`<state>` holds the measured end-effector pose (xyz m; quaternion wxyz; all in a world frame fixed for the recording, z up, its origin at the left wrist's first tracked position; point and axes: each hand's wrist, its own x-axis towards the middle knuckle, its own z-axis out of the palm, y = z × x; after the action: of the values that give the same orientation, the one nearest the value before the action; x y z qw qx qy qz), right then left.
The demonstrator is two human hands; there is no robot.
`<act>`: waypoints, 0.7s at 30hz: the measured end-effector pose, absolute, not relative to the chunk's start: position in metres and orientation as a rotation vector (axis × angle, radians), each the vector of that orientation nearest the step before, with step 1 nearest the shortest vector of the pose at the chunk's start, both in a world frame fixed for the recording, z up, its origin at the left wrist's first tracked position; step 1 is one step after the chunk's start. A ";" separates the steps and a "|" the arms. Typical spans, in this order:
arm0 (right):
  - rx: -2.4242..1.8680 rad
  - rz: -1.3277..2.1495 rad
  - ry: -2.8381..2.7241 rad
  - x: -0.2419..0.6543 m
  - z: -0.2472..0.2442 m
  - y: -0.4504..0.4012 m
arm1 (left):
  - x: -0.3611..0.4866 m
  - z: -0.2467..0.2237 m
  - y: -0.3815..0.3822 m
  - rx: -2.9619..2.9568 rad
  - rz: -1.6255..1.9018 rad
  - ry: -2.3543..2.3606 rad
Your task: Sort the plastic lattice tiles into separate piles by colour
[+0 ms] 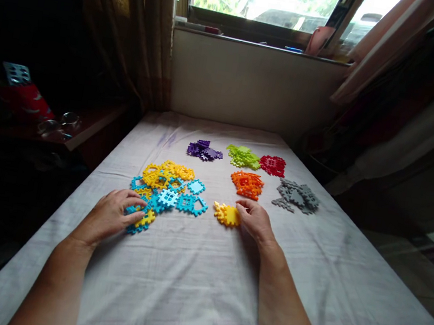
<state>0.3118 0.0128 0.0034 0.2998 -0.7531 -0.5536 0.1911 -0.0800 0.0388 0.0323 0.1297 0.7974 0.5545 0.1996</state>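
Note:
Flat plastic interlocking tiles with notched edges lie on the cloth. On the left, a mixed pile holds yellow tiles [157,176] and blue tiles [186,202], some solid and some with window-like openings. My left hand [114,213] rests at the near left edge of that pile, fingers apart and slightly bent over blue and yellow tiles. Right of the middle lies a small group of yellow tiles [227,215]. My right hand [256,222] has its fingers closed at the right edge of a yellow tile there; its fingertips are partly hidden.
Sorted heaps lie farther back: purple tiles [204,150], lime green tiles [243,157], red tiles [273,165], orange tiles [246,184] and grey tiles [299,197]. A pale cloth [168,286] covers the table. Beyond stand a wall and window; a side table [96,118] is at left.

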 end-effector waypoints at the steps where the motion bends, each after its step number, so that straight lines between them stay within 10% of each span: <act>1: -2.001 0.497 -1.476 0.312 0.003 0.012 | -0.083 0.030 0.040 2.355 0.564 1.644; 21: -1.973 0.527 -1.437 0.313 0.003 0.011 | -0.061 0.035 0.019 2.442 0.222 1.797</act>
<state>0.3129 0.0113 0.0030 0.3170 -0.7494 -0.5458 0.2001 -0.0611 0.0191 0.0355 0.0506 0.8023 0.5903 0.0731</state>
